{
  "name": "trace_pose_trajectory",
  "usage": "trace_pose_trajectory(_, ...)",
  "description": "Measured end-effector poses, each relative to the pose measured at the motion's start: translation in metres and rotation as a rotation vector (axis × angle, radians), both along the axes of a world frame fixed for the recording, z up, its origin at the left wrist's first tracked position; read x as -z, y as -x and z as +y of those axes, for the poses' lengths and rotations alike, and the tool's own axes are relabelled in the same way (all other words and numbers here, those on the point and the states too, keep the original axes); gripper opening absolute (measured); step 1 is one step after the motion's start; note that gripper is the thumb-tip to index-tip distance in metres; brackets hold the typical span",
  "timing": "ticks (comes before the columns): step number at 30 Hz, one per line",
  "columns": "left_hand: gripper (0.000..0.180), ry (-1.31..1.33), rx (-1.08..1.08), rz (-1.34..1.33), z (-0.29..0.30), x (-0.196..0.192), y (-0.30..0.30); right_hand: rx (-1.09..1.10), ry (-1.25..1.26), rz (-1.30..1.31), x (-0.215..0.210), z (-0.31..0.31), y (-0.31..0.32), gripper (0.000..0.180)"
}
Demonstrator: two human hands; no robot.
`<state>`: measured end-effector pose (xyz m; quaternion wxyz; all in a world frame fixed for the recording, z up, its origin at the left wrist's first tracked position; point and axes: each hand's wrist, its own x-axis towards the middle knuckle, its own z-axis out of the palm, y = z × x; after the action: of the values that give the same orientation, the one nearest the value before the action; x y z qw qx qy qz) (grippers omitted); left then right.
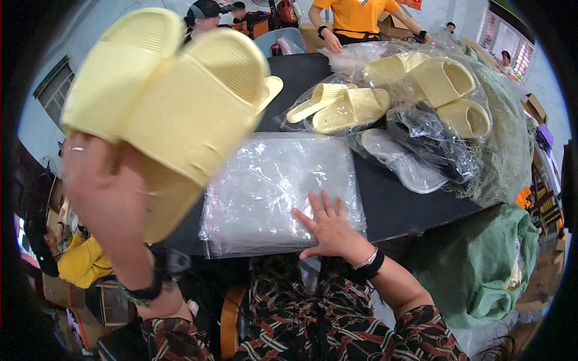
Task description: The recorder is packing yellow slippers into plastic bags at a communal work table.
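Note:
Raised at the upper left, a pair of pale yellow slide slippers (pixel 192 114) is gripped in my left hand (pixel 105 186), fingers closed round them and slightly blurred. My right hand (pixel 332 231) lies with fingers spread on a stack of clear plastic bags (pixel 265 180) at the table's near edge, and nothing is in it. Part of another yellow slipper (pixel 273 90) shows behind the held pair. Beyond the stack, yellow slippers in clear bags (pixel 355 108) lie on the table, with more bagged yellow pairs (pixel 442 81) farther right.
Right of the stack lie a bagged white-soled slipper (pixel 400 162) and a dark bagged bundle (pixel 430 144) on the black table (pixel 397 207). A green sack (pixel 469 271) stands at the lower right. Across the table is a person in an orange shirt (pixel 356 15); another in yellow (pixel 87 262) is at left.

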<state>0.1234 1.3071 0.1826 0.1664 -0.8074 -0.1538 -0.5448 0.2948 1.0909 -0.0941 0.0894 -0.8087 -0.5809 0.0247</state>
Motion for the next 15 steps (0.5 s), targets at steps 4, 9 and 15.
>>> trace_pose_trajectory(4, 0.024, 0.121, 0.352, 0.280, -0.045, 0.056, -0.048, 0.050, 0.138, 0.052, -0.006, -0.002, -0.005, 0.114)
trace_pose_trajectory(9, 0.020, 0.427, 0.381, 0.370, -0.057, 0.173, -0.105, -0.099, -0.059, 0.144, 0.012, -0.009, -0.013, 0.107)
trace_pose_trajectory(15, 0.027, 0.636, 0.206, 0.451, -0.029, 0.274, -0.110, 0.071, 0.070, 0.045, -0.018, -0.036, 0.005, 0.119)
